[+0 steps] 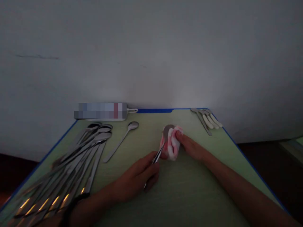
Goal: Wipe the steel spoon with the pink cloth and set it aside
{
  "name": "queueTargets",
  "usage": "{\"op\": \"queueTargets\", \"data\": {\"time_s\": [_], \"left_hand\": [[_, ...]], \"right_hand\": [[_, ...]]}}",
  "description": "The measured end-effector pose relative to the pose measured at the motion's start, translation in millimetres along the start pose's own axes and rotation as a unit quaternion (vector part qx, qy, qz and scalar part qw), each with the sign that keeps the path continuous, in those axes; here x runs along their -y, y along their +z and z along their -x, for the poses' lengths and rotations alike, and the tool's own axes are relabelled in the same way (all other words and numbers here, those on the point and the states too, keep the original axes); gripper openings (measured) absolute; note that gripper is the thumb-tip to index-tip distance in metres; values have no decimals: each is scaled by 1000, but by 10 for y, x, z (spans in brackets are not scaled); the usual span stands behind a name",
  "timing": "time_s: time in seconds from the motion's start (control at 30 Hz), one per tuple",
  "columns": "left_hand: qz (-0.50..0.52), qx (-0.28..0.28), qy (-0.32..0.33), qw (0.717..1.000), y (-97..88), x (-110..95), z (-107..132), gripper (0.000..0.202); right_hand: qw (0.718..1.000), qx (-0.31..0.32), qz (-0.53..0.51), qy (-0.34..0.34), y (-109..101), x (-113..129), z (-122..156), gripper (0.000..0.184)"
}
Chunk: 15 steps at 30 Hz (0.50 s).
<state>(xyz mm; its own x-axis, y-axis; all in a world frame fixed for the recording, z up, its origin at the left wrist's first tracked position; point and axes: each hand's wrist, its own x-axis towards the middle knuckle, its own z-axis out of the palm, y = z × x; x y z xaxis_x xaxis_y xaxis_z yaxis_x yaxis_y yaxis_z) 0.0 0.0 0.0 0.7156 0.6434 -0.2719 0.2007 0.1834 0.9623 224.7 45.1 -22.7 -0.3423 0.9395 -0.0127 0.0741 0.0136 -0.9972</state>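
Observation:
My left hand [139, 176] is closed around the handle of a metal spoon [163, 143], near the middle of the green table [189, 195]. The spoon's bowl points away from me and rests against a pink and white cloth [174, 145]. My right hand [190, 145] grips that cloth, fingers wrapped round it and pressed onto the spoon's bowl. A dark band sits on my left wrist.
Several long metal spoons [71, 167] lie in a fan at the left. A single spoon [120, 142] lies apart from them. Several utensils with pale handles [208, 121] sit at the far right corner. A white object [101, 111] lies against the wall.

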Motion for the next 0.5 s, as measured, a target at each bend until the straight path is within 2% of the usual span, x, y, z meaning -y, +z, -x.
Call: {"op": "queueTargets", "data": {"time_s": [0.07, 0.13, 0.3, 0.4, 0.5], "left_hand": [[48, -8, -3, 999, 5, 33, -12, 31], [88, -16, -3, 996, 9, 66, -25, 34], [112, -19, -16, 993, 8, 95, -42, 37], [114, -17, -13, 993, 3, 95, -40, 37], [105, -15, -13, 994, -3, 104, -36, 39]], "right_hand": [[1000, -24, -14, 3, 24, -36, -25, 47], [996, -40, -85, 10, 40, -66, -69, 49], [956, -102, -273, -11, 5, -56, -180, 39], [944, -88, -317, -11, -53, -47, -199, 38], [947, -64, -316, 0, -92, -77, -179, 36]]}}
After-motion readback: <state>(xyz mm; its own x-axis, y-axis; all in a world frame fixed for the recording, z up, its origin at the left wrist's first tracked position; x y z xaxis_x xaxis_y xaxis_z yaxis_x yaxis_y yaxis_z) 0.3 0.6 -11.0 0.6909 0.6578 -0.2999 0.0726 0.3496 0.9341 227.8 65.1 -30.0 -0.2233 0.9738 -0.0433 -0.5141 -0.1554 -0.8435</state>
